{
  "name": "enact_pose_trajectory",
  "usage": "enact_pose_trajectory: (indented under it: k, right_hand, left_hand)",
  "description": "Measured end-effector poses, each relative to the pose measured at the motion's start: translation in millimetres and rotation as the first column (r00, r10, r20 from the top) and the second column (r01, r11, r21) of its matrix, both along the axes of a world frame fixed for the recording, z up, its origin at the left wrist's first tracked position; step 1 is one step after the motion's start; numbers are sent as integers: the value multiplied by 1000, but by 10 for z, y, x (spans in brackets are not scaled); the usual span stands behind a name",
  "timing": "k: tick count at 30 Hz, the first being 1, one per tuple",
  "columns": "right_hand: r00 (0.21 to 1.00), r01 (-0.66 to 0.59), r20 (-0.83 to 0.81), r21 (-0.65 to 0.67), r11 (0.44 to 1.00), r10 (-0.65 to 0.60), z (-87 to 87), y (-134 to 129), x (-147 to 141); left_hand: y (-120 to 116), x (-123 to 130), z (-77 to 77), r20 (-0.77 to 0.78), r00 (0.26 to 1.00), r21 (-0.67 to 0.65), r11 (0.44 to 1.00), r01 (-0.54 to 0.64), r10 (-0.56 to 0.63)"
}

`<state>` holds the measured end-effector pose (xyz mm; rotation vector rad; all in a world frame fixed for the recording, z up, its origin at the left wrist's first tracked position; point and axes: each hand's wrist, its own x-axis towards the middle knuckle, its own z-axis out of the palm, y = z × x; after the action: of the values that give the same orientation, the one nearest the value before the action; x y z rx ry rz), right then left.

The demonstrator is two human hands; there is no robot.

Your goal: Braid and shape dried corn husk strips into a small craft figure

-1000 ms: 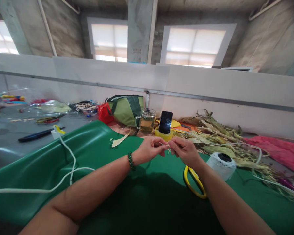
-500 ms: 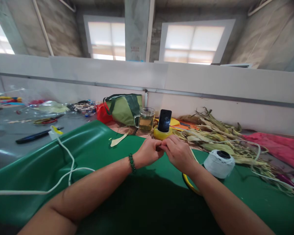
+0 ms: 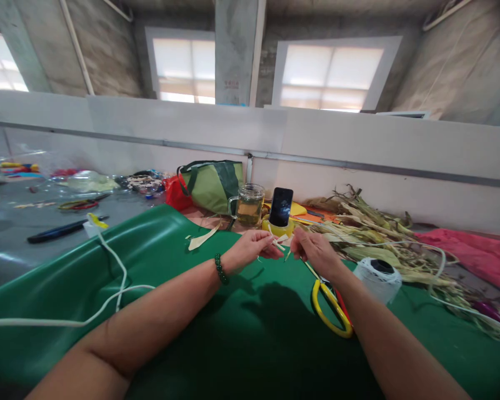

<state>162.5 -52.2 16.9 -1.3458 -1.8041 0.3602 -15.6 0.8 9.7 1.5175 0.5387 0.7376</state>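
Between the thumb and fingers of my left hand [image 3: 254,245] are pale corn husk strips [image 3: 280,242], folded or crossed into a small piece. My right hand [image 3: 314,251] is a short way to the right, its fingers pinched together. A thin yellowish tip shows below those fingers, too small to make out. Scissors [image 3: 332,311] with yellow and red handles lie on the green mat [image 3: 250,311] under my right wrist. A white spool of thread [image 3: 378,279] stands beside my right forearm.
A phone [image 3: 281,206] leans upright in a yellow tape roll [image 3: 278,228], beside a glass mug [image 3: 250,205]. Dried corn husks [image 3: 370,244] are heaped at right, near pink cloth [image 3: 470,258]. A green bag [image 3: 216,186] stands behind; a white cable [image 3: 87,322] crosses the left.
My hands were together and have parted, the right one moving rightward. The pale husk piece in my left hand now shows, and more of the scissors is uncovered.
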Motion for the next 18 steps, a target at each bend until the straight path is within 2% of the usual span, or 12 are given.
enact_pose_trajectory:
  k: [2,4,11,14,18]
  right_hand:
    - [991,-128,27,-113,985,132,4,-21,-25]
    - [978,-190,67,-87,978,196,8,-49,-64]
    - [964,-156,239,139,978,120,-25,-118,-200]
    - [976,-150,190,207,967,111,-49,-134,-248]
    - [985,-165,76,142,976,155,-47,-126,-234]
  left_hand:
    - [-18,-17,32,29,1000,-14,1000,5,-4]
    - [-49,-21,57,45,999,2,1000,-7,6]
    - [-51,-5,55,1,998,101,993,-56,56]
    - [-16,-37,78,-21,998,111,992,-56,59]
    - [-4,-95,145,-6,999,90,995,-52,53]
